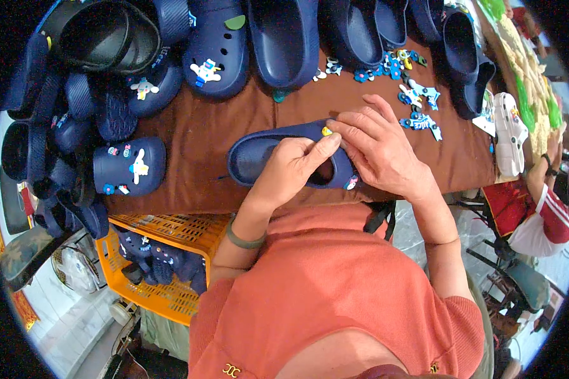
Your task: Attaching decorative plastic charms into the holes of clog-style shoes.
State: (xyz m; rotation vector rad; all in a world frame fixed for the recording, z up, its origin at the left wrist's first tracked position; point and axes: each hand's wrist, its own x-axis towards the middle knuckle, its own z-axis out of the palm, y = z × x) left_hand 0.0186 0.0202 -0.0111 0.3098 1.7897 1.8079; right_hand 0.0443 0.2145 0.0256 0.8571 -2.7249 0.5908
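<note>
Currently, your left hand [292,165] holds a clog [254,153] over the tabletop [202,151] near its front edge; your right hand [380,150] touches it beside the yellow charm [326,131], but I cannot tell whether that grip pinches.

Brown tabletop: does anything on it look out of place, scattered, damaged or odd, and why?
The white shoe at the far right stands out: nearby shoes are dark blue. Loose charms lie scattered beyond the right hand. The held clog shows no obvious damage.
</note>
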